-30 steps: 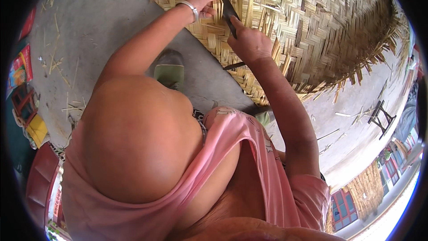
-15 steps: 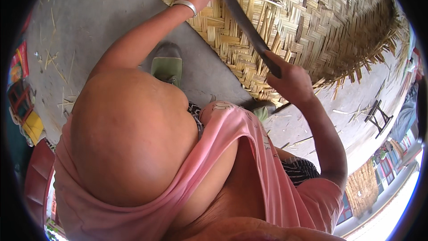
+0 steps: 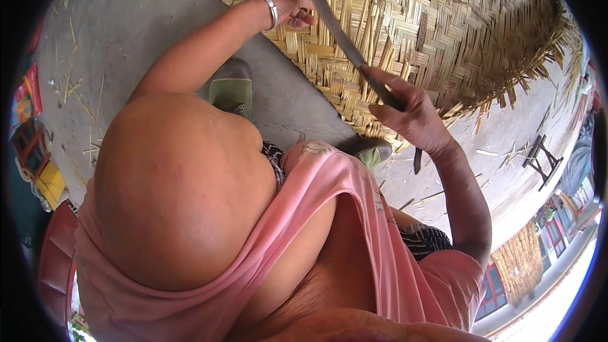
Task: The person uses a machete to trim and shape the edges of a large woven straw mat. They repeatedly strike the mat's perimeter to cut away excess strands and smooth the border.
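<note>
Dark blade (image 3: 337, 33) has shifted upward past the left hand (image 3: 294, 8), whose hold cannot be told; the right hand's (image 3: 411, 113) grip clasps the blade's near end, probably for control, over the woven mat (image 3: 437, 31).

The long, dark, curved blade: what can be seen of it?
The long, dark-grey, gently curved blade looks like metal. The bare right hand grips its lower part, and it slants up and left over the straw-coloured woven mat, running out of the picture's top edge. Whether it touches the mat is unclear.
</note>
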Tool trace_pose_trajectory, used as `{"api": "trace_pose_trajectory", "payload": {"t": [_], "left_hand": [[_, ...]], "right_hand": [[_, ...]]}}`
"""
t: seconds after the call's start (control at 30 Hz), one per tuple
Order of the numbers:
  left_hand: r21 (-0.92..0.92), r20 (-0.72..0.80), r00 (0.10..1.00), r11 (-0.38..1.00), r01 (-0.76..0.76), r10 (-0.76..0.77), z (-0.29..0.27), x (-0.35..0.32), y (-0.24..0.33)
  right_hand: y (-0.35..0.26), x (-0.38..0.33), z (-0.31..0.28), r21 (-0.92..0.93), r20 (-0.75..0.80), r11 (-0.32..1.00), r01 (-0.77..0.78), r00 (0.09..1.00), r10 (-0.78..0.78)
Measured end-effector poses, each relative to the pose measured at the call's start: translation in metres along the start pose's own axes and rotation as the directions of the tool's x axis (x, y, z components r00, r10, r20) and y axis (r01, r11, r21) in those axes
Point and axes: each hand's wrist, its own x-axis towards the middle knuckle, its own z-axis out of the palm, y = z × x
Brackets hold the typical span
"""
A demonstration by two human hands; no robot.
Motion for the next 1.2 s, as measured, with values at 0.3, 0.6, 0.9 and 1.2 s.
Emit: {"api": "trace_pose_trajectory", "payload": {"t": [0.3, 0.6, 0.9, 1.2], "left_hand": [[0.045, -0.463, 0.87, 0.985, -0.167, 0.169, 0.027, -0.018, -0.026], [-0.136, -0.256, 0.956, 0.973, -0.185, 0.146, 0.007, -0.026, -0.03], [-0.167, -0.224, 0.966, 0.971, -0.171, 0.131, 0.001, -0.01, -0.02], [-0.16, -0.216, 0.962, 0.967, -0.201, 0.164, -0.004, -0.014, -0.025]], "right_hand": [[0.005, 0.022, 0.0, -0.066, 0.038, 0.994, -0.091, 0.995, 0.094], [-0.014, 0.046, -0.004, -0.6, -0.065, 0.79, -0.126, 0.992, 0.109], [0.042, 0.061, 0.045, -0.704, -0.292, 0.68, -0.204, 0.956, -0.016], [0.044, 0.058, 0.045, -0.628, -0.279, 0.769, -0.122, 0.957, -0.077]]}}
